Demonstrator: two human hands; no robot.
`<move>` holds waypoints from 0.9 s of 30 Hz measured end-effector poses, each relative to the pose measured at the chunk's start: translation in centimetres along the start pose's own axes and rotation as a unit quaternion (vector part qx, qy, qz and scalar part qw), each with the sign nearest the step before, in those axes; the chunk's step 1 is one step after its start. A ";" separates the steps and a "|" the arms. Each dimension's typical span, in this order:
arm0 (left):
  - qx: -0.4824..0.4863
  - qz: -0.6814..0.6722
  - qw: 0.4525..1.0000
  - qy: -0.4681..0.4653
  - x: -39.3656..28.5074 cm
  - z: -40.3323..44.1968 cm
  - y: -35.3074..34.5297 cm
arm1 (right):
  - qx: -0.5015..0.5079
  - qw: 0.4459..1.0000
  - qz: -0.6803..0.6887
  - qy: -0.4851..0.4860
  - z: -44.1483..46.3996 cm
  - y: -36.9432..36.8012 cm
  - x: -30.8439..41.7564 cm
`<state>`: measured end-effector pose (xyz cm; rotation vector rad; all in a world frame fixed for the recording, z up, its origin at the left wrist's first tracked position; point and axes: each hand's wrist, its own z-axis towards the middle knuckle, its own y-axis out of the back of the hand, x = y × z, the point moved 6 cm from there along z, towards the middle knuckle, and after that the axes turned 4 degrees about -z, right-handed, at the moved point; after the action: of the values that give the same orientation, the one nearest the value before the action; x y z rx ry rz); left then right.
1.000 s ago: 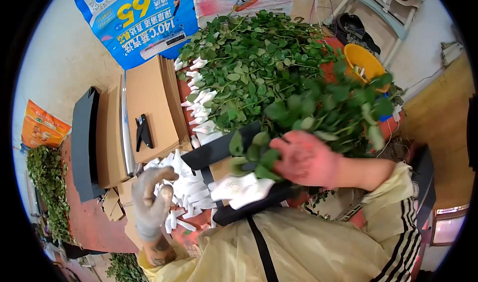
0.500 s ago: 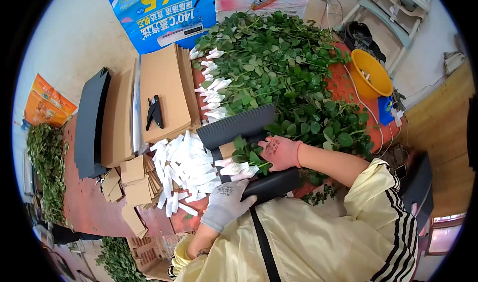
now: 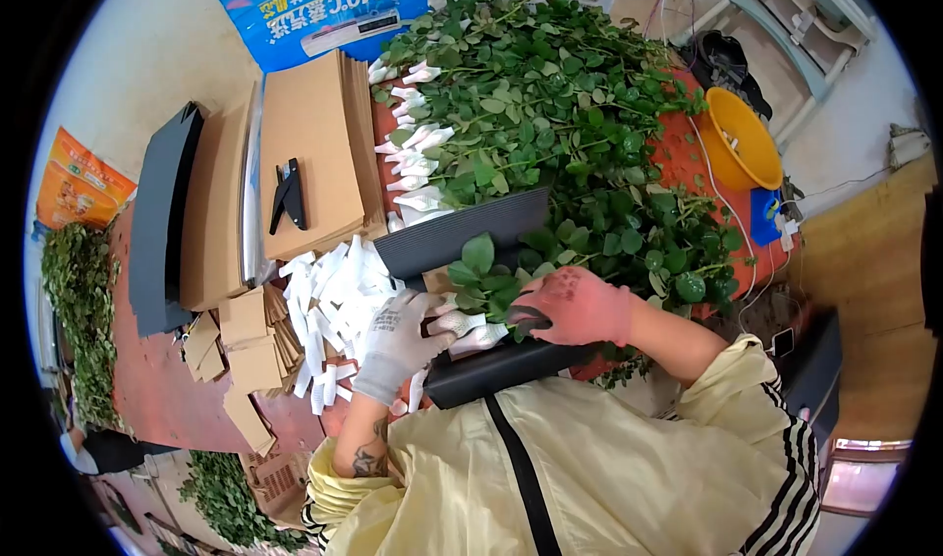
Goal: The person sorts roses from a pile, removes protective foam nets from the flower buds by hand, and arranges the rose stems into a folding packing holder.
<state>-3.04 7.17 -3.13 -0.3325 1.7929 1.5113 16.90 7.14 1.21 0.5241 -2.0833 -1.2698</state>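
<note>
Rose stems with white net sleeves on their buds (image 3: 479, 337) lie in a black corrugated holder (image 3: 471, 237), whose padded black front edge (image 3: 506, 367) is nearest my body. My left hand (image 3: 398, 335), in a grey-white glove, is at the bud ends, fingers and thumb apart, its fingertips touching the netted buds. In a pink-red glove, my right hand (image 3: 580, 305) curls over the leafy stems just right of the buds; its fingertips are partly hidden. Green leaves (image 3: 481, 271) stick up between the two hands. White net sleeves (image 3: 339, 301) lie in a loose heap left of my left hand.
A large pile of leafy roses (image 3: 550, 114) covers the table's far side. Cardboard sheets (image 3: 319, 143) carry a black stapler (image 3: 288, 197). Small cardboard pieces (image 3: 250, 340) lie at left, near black sheets (image 3: 162, 222). A yellow basin (image 3: 737, 143) and a white cable (image 3: 722, 188) are at right.
My left hand has moved left and up, from the holder's front edge to the tips of the buds. My right hand has shifted slightly right and turned. The view has tilted down a little.
</note>
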 end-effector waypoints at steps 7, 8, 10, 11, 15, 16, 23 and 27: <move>-0.045 0.052 0.997 -0.038 -0.9 0.1 -0.2 | 0.005 0.997 -0.054 0.047 1.4 -3.3 0.5; -0.041 0.053 0.997 -0.037 -0.8 0.1 -0.2 | -0.014 0.996 -0.063 0.064 1.8 -3.4 0.7; -0.008 0.047 0.998 -0.050 -0.9 0.3 -0.8 | -0.032 0.994 -0.073 0.076 2.2 -3.9 0.7; -0.007 0.045 0.998 -0.052 -0.8 0.3 -1.0 | -0.082 0.988 -0.079 0.106 2.4 -3.7 1.0; -0.019 0.003 0.997 -0.079 -0.9 0.4 -1.4 | -0.034 0.985 -0.106 0.130 4.0 -2.6 2.9; -0.032 0.000 0.996 -0.087 -1.1 0.3 -1.3 | -0.018 0.983 -0.114 0.144 4.1 -2.6 3.3; -0.008 -0.018 1.000 -0.017 -0.1 -0.4 -1.3 | 0.030 0.992 -0.116 0.044 4.1 -3.6 1.6; -0.002 -0.004 0.999 -0.035 -0.7 -0.1 -1.2 | 0.021 0.989 -0.143 0.010 4.5 -3.8 1.4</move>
<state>-1.85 6.63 -3.48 -0.2851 1.7332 1.5033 12.80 7.39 -3.25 0.8769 -2.0760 -1.3726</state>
